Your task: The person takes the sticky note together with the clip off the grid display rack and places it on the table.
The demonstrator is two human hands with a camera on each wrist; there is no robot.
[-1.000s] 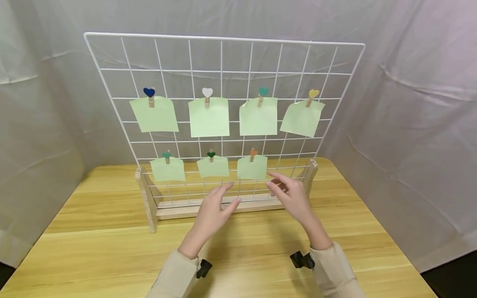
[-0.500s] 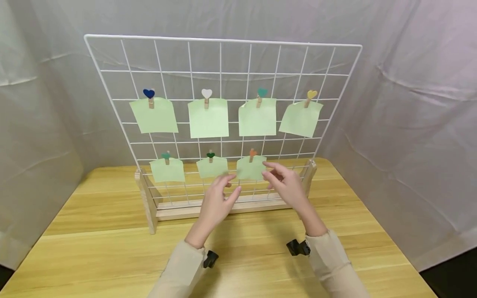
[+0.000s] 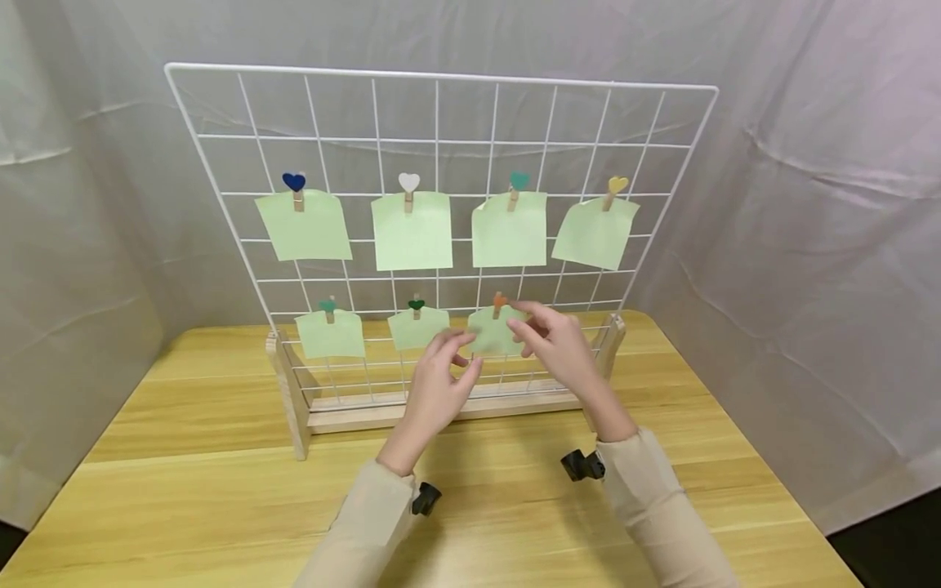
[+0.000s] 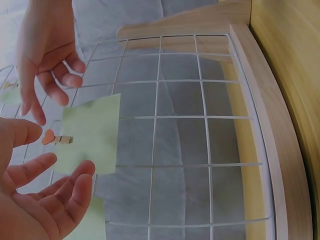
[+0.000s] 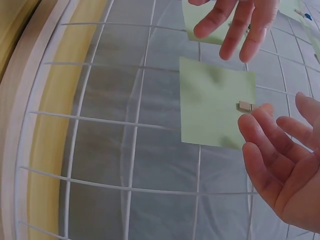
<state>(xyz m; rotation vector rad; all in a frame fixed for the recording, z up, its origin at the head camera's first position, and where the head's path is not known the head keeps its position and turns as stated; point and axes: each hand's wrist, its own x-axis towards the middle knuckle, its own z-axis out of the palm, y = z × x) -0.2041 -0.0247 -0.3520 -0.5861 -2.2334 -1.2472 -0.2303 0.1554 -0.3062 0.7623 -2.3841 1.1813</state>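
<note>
A light green paper note (image 3: 487, 336) hangs on the white wire grid (image 4: 156, 117), at the right end of the lower row. A small wooden clothespin with an orange heart (image 4: 61, 140) pins its top edge. My right hand (image 3: 556, 347) is just right of this note, fingertips close to the clothespin; in the right wrist view its fingers partly cover the heart. To the lower left is my left hand (image 3: 435, 382), thumb and fingers loosely bent and apart, overlapping the note's lower left in the head view. Both hands hold nothing.
Several more green notes hang by heart clothespins: an upper row, including one with a white heart (image 3: 409, 183), and two beside this note, one with a dark green heart (image 3: 416, 305). A wooden stand (image 3: 345, 420) carries the grid on the wooden table (image 3: 220, 506).
Both hands have moved up and forward toward the orange-heart note, the right one also leftward to its clothespin. The notes hang as before.
</note>
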